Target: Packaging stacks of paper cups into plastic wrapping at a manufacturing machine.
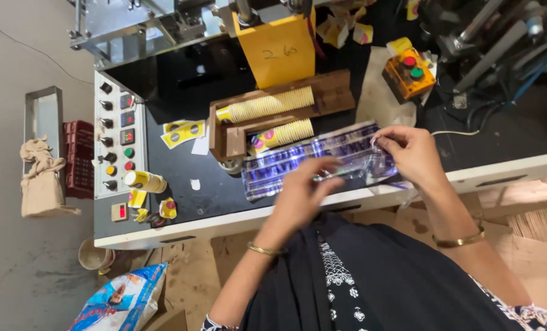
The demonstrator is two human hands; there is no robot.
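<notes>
Head view: left hand [301, 193], right hand [408, 153] pinch crinkly clear plastic sleeve [322, 160].

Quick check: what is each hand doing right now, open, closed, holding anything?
Left hand: closed, pinching the near edge of the clear printed plastic bags.
Right hand: closed, pinching the same bags at their right end.

Both hands — left hand [304, 193], right hand [408, 150] — grip clear printed plastic sleeve [322, 160] beside stacked paper cups [267, 105]
</notes>
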